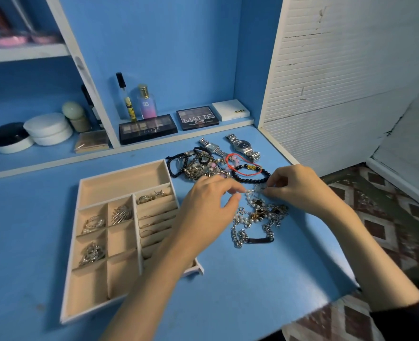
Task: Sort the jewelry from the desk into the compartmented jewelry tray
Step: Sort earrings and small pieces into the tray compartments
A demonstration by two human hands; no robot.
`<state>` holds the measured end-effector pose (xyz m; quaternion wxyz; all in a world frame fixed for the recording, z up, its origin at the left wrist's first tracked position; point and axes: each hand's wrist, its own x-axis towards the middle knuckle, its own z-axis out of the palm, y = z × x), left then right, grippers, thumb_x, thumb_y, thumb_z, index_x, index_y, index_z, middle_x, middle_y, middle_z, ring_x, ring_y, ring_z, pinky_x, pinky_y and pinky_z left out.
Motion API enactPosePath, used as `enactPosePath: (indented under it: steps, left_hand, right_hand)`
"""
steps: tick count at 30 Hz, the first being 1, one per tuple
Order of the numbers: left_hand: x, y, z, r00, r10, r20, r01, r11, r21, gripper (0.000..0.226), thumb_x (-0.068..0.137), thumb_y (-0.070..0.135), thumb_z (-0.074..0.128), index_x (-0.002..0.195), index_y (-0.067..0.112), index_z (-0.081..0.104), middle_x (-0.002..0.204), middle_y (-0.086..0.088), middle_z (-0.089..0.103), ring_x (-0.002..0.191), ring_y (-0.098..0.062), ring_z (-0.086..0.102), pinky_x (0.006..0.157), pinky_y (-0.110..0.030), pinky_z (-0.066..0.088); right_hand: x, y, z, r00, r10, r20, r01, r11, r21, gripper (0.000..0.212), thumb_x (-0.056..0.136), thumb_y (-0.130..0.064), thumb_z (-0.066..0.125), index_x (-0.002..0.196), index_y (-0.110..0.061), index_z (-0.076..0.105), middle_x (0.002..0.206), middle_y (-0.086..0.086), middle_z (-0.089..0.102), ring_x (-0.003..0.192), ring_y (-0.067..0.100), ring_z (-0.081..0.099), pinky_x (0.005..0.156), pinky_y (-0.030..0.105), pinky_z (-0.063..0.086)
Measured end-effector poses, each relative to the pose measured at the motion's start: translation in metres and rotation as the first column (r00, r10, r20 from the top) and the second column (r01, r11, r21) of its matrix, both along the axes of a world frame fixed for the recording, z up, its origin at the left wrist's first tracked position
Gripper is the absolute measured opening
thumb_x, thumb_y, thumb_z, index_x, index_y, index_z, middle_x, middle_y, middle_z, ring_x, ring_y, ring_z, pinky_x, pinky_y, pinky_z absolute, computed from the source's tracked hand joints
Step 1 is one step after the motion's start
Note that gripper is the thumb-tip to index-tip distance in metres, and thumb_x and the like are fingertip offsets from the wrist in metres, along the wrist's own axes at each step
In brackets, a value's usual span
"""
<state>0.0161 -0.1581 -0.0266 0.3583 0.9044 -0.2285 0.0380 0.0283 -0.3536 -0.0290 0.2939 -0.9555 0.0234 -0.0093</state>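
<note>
Both hands are at it over the blue worktop (31, 230), right of the jewelry tray (119, 185). The left hand (208, 200) pinches a pearl strand (249, 193) at one side, and the right hand (299, 188) pinches it from the other, fingertips curled in tight on the beads. The strand runs down into a tangle of silver chains (252, 232) lying just below. Behind sits a heap of beaded bracelets (198, 163), with a steel watch (243, 146) beyond it. In the tray, silver pieces (92, 223) fill three small left compartments and rings (149, 198) sit in the top right slots, while the left forearm crosses its near right corner.
</note>
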Motion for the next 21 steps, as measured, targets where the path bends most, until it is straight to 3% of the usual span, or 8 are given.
enactPosePath:
  steps: [3, 8, 15, 21]
  left_hand:
    - [0.001, 0.004, 0.0, 1.0, 0.012, 0.007, -0.012, 1.0, -0.004, 0.016, 0.091, 0.027, 0.052, 0.1, 0.031, 0.065, 0.088, 0.022, 0.053, 0.098, -0.003, 0.046, 0.079, -0.02, 0.036]
    - [0.003, 0.007, 0.0, 1.0, 0.024, 0.017, -0.023, 0.999, -0.023, 0.016, 0.09, 0.025, 0.053, 0.099, 0.029, 0.066, 0.087, 0.021, 0.054, 0.094, -0.004, 0.048, 0.077, -0.019, 0.038]
    - [0.008, 0.007, -0.003, 1.0, 0.03, 0.008, -0.029, 0.999, -0.037, 0.016, 0.089, 0.022, 0.054, 0.098, 0.028, 0.067, 0.089, 0.018, 0.057, 0.095, -0.007, 0.051, 0.079, -0.024, 0.042]
    - [0.011, 0.005, -0.003, 1.0, 0.018, -0.009, -0.019, 1.0, -0.009, 0.019, 0.09, 0.023, 0.053, 0.101, 0.029, 0.066, 0.095, 0.016, 0.059, 0.099, -0.008, 0.052, 0.085, -0.027, 0.045]
  right_hand:
    - [-0.003, 0.002, -0.002, 0.999, -0.007, 0.048, 0.005, 0.999, 0.039, 0.005, 0.08, -0.021, 0.07, 0.078, -0.017, 0.069, 0.071, 0.0, 0.063, 0.06, 0.009, 0.051, 0.051, 0.009, 0.037]
    - [-0.01, 0.006, 0.0, 0.984, -0.074, 0.163, 0.035, 0.973, 0.227, 0.008, 0.081, -0.02, 0.069, 0.074, -0.018, 0.066, 0.068, 0.007, 0.061, 0.058, 0.014, 0.046, 0.051, 0.014, 0.034]
    - [-0.017, 0.018, 0.013, 0.951, -0.167, 0.262, 0.013, 0.865, 0.502, 0.008, 0.082, -0.021, 0.069, 0.077, -0.016, 0.067, 0.065, -0.005, 0.057, 0.054, 0.002, 0.043, 0.049, 0.009, 0.032]
    - [-0.022, 0.025, 0.02, 0.923, -0.222, 0.314, -0.05, 0.742, 0.669, 0.007, 0.083, -0.014, 0.067, 0.076, -0.014, 0.065, 0.066, -0.009, 0.06, 0.061, 0.0, 0.053, 0.059, 0.012, 0.042]
